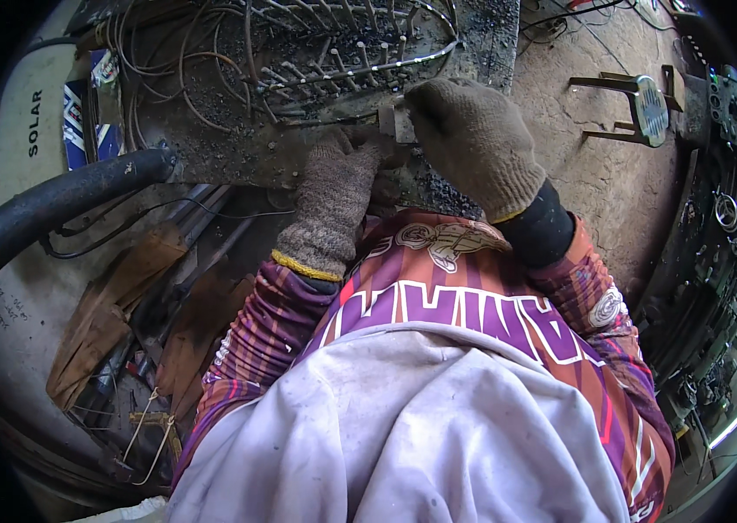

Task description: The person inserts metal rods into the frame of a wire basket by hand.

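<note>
My left hand (342,161), in a grey-brown knitted glove, is closed at the near edge of the dark bench. Its fingertips are mostly hidden, and so is what they grip. A thin metal rod (325,120) runs leftward just beyond its knuckles. My right hand (477,144), in a similar glove, is closed in a fist at the right. Between the hands is a small grey metal block (397,125), beside the right fist; I cannot tell which hand holds it. Whatever is inside the right fist is covered by the glove.
Curved metal frames with several upright pegs (342,70) lie on the grit-covered bench (238,148), beside looped wires (185,70). A thick black pipe (81,196) juts left. A metal stand (647,109) is at right; brown cloth or leather (125,305) hangs at lower left.
</note>
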`<state>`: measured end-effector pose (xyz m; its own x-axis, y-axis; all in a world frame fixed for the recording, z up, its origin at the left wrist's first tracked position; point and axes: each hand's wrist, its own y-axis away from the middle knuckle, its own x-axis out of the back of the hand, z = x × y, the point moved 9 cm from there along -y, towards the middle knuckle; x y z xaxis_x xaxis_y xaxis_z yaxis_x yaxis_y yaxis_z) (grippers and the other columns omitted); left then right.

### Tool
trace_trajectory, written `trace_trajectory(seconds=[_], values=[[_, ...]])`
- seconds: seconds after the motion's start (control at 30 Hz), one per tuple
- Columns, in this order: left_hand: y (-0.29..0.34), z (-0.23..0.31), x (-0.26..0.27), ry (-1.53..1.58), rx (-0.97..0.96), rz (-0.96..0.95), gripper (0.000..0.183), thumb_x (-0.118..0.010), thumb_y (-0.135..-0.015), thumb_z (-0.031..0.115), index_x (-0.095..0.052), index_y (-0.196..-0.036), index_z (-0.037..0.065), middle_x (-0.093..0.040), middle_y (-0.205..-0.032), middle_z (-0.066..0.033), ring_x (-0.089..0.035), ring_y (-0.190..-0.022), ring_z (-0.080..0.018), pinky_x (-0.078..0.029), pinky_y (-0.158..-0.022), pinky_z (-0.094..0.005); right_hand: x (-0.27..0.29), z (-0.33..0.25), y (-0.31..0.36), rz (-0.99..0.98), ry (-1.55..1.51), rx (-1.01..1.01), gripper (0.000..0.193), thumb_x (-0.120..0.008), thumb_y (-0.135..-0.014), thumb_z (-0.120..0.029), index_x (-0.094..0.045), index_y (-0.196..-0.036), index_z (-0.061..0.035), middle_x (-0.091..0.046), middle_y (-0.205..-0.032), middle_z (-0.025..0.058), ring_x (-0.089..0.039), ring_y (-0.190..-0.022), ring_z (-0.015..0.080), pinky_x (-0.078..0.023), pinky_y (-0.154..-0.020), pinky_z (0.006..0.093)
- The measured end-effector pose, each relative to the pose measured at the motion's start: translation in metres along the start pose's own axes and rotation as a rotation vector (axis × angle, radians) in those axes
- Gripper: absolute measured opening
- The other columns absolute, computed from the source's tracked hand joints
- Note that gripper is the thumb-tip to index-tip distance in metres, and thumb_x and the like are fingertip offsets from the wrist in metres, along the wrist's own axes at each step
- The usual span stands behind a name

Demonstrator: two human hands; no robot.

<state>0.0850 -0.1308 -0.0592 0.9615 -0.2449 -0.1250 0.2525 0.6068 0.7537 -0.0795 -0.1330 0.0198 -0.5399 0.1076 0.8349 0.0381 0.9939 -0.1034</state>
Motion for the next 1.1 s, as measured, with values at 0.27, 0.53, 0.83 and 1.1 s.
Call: trace_trajectory(seconds=[0.27,0.53,0.83,1.1], values=[[0.000,-0.003,-0.005,-0.013,0.038,-0.027,0.020,-0.069,-0.097,0.016,-0.069,-0.115,0.006,-0.066,-0.076,-0.0035,-0.056,-0.051,-0.0094,-0.040,-0.043,-0.0235,-0.012,-0.010,0.001,-0.066,0.133,-0.008,0.016,-0.068,-0.092,-0.021,-0.072,-0.103,-0.0105,-0.072,-0.087,0.0167,-0.072,-0.081,0.0384,-0.057,-0.071,0.0508],[0.002,-0.004,-0.003,-0.007,0.105,0.006,0.024,-0.071,-0.096,0.018,-0.069,-0.115,0.005,-0.069,-0.078,-0.0067,-0.058,-0.052,-0.0115,-0.042,-0.044,-0.0252,-0.014,-0.011,0.003,-0.054,0.131,0.006,0.012,-0.070,-0.089,-0.026,-0.072,-0.094,-0.0152,-0.072,-0.090,0.0124,-0.073,-0.085,0.0330,-0.058,-0.072,0.0471],[0.012,0.004,-0.007,-0.029,0.015,0.003,0.025,-0.073,-0.096,0.018,-0.066,-0.116,0.004,-0.076,-0.091,-0.0096,-0.061,-0.055,-0.0108,-0.047,-0.045,-0.0246,0.013,-0.004,0.002,-0.139,0.153,-0.062,0.013,-0.072,-0.089,-0.019,-0.075,-0.095,-0.0081,-0.073,-0.090,0.0185,-0.074,-0.084,0.0381,-0.060,-0.073,0.0479],[0.008,0.006,-0.019,-0.090,-0.056,-0.005,0.022,-0.072,-0.098,0.018,-0.066,-0.115,0.004,-0.078,-0.098,-0.0115,-0.067,-0.060,-0.0112,-0.054,-0.048,-0.0249,0.014,0.023,0.019,-0.099,0.132,-0.052,0.016,-0.067,-0.089,-0.021,-0.074,-0.091,-0.0068,-0.073,-0.087,0.0183,-0.073,-0.084,0.0390,-0.059,-0.076,0.0491]])
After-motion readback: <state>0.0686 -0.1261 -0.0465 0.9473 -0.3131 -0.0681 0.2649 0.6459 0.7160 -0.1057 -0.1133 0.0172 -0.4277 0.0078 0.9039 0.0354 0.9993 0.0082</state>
